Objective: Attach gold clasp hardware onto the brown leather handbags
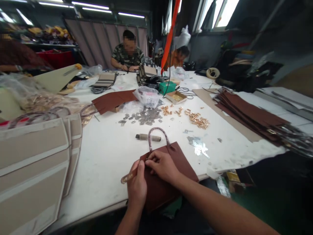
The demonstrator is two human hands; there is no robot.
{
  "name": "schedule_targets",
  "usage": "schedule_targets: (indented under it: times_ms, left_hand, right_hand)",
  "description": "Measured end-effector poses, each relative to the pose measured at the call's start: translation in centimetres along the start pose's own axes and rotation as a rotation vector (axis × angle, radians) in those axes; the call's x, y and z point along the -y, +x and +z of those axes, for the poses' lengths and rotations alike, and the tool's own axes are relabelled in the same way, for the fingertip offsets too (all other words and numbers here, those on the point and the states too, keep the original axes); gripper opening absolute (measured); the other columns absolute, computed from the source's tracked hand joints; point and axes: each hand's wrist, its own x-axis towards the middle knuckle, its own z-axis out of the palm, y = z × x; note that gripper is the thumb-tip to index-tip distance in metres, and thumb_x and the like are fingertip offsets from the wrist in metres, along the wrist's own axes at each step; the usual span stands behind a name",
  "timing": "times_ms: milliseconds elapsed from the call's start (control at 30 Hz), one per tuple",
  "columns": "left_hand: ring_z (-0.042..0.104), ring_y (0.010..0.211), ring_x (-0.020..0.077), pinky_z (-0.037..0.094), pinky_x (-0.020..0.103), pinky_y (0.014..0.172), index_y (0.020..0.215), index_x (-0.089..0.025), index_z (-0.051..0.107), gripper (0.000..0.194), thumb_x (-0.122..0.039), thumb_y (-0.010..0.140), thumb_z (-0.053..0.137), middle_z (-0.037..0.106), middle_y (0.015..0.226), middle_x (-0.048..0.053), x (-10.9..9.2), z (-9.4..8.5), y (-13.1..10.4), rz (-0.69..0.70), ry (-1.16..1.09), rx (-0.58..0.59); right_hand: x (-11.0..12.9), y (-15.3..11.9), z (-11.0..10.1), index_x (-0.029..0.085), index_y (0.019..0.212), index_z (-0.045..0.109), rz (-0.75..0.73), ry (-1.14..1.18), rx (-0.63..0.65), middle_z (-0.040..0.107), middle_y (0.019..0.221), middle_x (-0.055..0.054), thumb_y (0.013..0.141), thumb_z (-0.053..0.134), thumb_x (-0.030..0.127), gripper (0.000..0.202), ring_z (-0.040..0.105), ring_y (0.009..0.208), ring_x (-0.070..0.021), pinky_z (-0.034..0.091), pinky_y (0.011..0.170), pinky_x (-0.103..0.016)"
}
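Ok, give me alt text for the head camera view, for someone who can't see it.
Two hands, left and right, pinch the top edge of a brown bag at the near edge of a white table. Beyond the bag lie a small roll and scattered silver clips and gold clips. Two other people sit at the far end.

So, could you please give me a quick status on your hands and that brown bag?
Left hand and right hand both pinching brown bag at its top edge. Bag flat on table. Cylindrical tool lying beyond, clear.

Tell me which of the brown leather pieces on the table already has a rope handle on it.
The brown panel under both hands at the near table edge: a rope handle loops from its top. The folded pieces mid-table and the stack on the right show none.
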Motion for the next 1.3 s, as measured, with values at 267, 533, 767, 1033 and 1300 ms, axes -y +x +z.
schedule_targets:
  times_ms: [267, 533, 767, 1033, 1300]
  left_hand:
    - [0.071, 0.093, 0.0264, 0.052, 0.047, 0.103, 0.105, -0.019, 0.073, 0.036, -0.043, 0.079, 0.073, 0.075, 0.094, 0.004, -1.0, 0.2, 3.1, -0.351, -0.285, -0.139]
    - [0.066, 0.112, 0.0287, 0.042, 0.049, 0.116, 0.093, -0.019, 0.071, 0.028, -0.037, 0.072, 0.075, 0.074, 0.106, 0.006, 0.1, 0.0, 7.4, -0.359, -0.245, -0.194]
    - [0.068, 0.105, 0.0377, 0.051, 0.056, 0.101, 0.115, -0.019, 0.067, 0.056, -0.063, 0.081, 0.059, 0.073, 0.112, 0.012, -1.9, -1.6, 9.3, 0.085, 0.696, 0.165]
    - [0.057, 0.123, 0.0321, 0.048, 0.049, 0.108, 0.136, -0.017, 0.052, 0.042, -0.026, 0.096, 0.06, 0.061, 0.131, 0.016, -5.4, 3.1, 5.3, 1.067, 0.917, 0.126]
    - [0.053, 0.129, 0.0286, 0.045, 0.048, 0.114, 0.135, -0.016, 0.058, 0.037, -0.016, 0.097, 0.054, 0.059, 0.143, 0.012, -5.5, 8.1, 5.9, 0.951, 1.001, 0.623]
  right_hand:
    - [1.4, -0.2, -8.6, 0.022, 0.088, 0.072, -0.183, -0.133, -0.144, 0.072, 0.074, -0.001, 0.09, 0.07, 0.045, 0.023, 0.069, 0.067, -0.0208, 0.052, 0.063, -0.031]
    - [-1.6, 4.5, -31.2, 0.024, 0.116, 0.072, 0.084, -0.814, -0.723, 0.073, 0.106, -0.006, 0.092, 0.063, 0.042, 0.032, 0.068, 0.093, -0.0235, 0.049, 0.077, -0.033]
    - [-3.9, 7.4, -34.0, 0.032, 0.125, 0.071, 0.181, -1.055, -0.599, 0.071, 0.12, -0.004, 0.095, 0.057, 0.046, 0.035, 0.066, 0.102, -0.0258, 0.046, 0.077, -0.032]
    - [-3.4, 7.6, -35.1, 0.035, 0.119, 0.075, 0.236, -1.177, -0.5, 0.07, 0.125, -0.006, 0.09, 0.059, 0.047, 0.036, 0.066, 0.105, -0.0304, 0.047, 0.082, -0.038]
    - [-4.0, 7.7, -35.3, 0.034, 0.11, 0.08, 0.215, -1.036, -0.581, 0.071, 0.119, -0.003, 0.085, 0.062, 0.042, 0.032, 0.067, 0.098, -0.0259, 0.05, 0.079, -0.034]
